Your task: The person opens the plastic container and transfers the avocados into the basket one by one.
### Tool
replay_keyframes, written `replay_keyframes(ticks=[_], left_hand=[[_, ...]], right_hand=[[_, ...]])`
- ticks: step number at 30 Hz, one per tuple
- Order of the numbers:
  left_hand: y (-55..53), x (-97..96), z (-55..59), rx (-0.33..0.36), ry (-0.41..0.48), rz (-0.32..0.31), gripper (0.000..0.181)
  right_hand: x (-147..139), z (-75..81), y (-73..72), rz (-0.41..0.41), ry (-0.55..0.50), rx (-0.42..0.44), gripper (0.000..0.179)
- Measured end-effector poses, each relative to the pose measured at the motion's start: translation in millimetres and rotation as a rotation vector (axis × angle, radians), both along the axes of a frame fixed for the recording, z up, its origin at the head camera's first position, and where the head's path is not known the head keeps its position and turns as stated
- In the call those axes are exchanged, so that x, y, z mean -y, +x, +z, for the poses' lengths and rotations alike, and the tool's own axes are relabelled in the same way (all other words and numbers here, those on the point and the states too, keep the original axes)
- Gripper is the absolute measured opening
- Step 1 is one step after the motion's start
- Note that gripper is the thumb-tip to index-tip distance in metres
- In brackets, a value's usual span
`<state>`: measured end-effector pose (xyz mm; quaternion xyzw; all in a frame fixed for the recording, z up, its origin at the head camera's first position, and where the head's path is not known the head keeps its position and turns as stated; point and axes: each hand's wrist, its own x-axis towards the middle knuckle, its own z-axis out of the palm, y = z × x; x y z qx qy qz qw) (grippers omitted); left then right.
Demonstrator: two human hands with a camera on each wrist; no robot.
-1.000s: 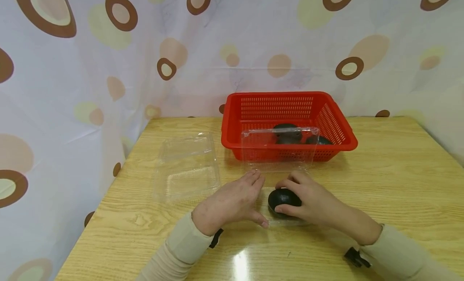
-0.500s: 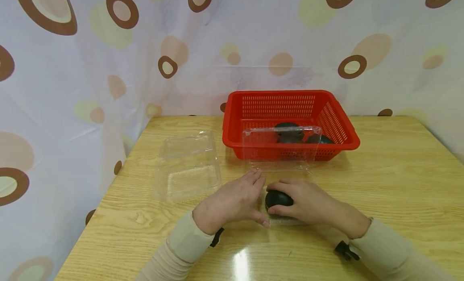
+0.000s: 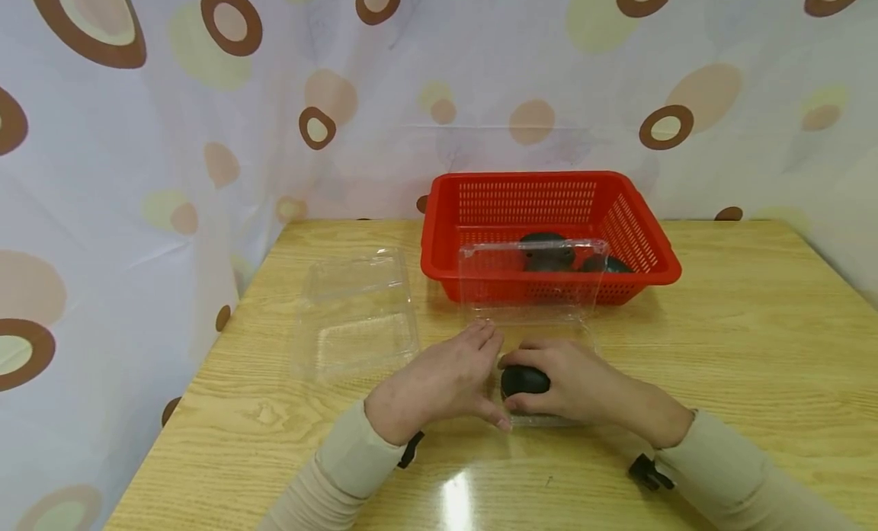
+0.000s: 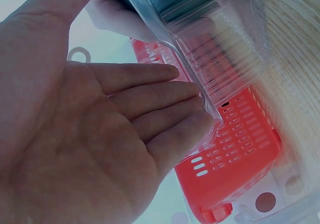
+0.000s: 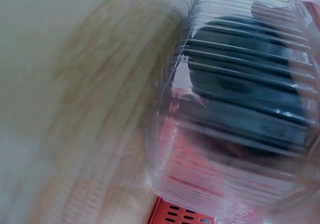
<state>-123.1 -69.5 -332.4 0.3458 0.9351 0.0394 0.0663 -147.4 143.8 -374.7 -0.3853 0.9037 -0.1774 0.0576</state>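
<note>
My right hand (image 3: 579, 379) curls its fingers and thumb round a dark, smooth, oval avocado (image 3: 524, 381). It is down in the base (image 3: 549, 421) of a clear plastic clamshell box, whose lid (image 3: 528, 306) stands raised behind. Through the ribbed clear wall (image 5: 185, 159), the right wrist view shows the avocado (image 5: 240, 64) as a dark green mass. My left hand (image 3: 439, 386) lies along the box's left side, thumb spread toward the near corner. In the left wrist view its straight fingers (image 4: 160, 99) reach the box's rim (image 4: 187, 64).
Behind the box stands a red slotted basket (image 3: 439, 234) with several dark avocados (image 3: 546, 253) inside, partly seen through the raised lid. Another clear clamshell box (image 3: 357, 318) lies opened on the wooden table (image 3: 741, 348) at left. A patterned curtain (image 3: 384, 74) hangs behind the table.
My right hand has shifted left and slightly down with the avocado, bringing it closer to my left hand inside the box. The left hand has stayed in place.
</note>
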Motion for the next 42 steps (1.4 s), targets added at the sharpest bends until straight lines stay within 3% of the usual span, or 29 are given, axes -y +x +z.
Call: replay_keyframes(ticks=[7, 12, 20, 26, 32, 42], left_hand=[[-0.2, 0.2, 0.7, -0.002, 0.008, -0.005, 0.102], [0.6, -0.3, 0.6, 0.022, 0.0, 0.007, 0.104], [0.8, -1.8, 0.0, 0.021, -0.003, 0.012, 0.103], [0.9, -1.5, 0.2, 0.044, -0.001, 0.036, 0.108], [0.7, -1.1, 0.0, 0.044, -0.004, 0.04, 0.109], [1.4, -1.1, -0.2, 0.04, -0.002, 0.033, 0.109]], right_hand=[[1.4, -0.2, -0.8, 0.111, -0.11, -0.031, 0.033], [1.5, -0.5, 0.5, 0.121, -0.133, -0.043, 0.029], [-4.9, 4.0, -0.1, 0.088, -0.128, -0.094, 0.03], [-14.9, 11.4, -1.3, 0.042, -0.189, -0.195, 0.029], [-27.2, 17.7, 0.5, -0.009, -0.255, -0.226, 0.032], [-43.7, 26.9, 2.2, -0.013, -0.31, -0.308, 0.035]])
